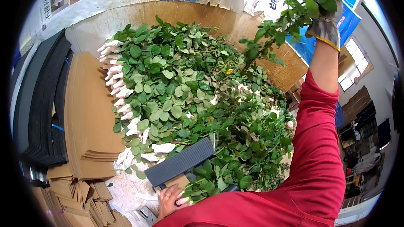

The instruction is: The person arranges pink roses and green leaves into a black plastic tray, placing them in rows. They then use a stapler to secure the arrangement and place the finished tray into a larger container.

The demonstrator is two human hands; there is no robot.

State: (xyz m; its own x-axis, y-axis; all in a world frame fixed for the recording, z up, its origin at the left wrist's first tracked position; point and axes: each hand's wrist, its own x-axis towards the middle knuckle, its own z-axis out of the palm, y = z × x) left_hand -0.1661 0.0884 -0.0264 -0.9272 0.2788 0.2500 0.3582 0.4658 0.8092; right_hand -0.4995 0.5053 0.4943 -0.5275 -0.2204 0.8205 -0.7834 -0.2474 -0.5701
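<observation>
Red garment [317,130] lies nearest in the head view, its sleeve stretched up to the gloved right hand [329,24], which is closed round leafy stems [312,8] (fingers mostly hidden by leaves), held up to the right of a broad heap of foliage [181,71]. Low down, the bare left hand [169,198] is at a pink bud [182,201]; I cannot tell how far it is closed or whether it grips. Just beyond lies a ridged grey board [181,162], and white-wrapped buds [118,83] line the heap's left edge, beside stacked brown cardboard [86,113]
</observation>
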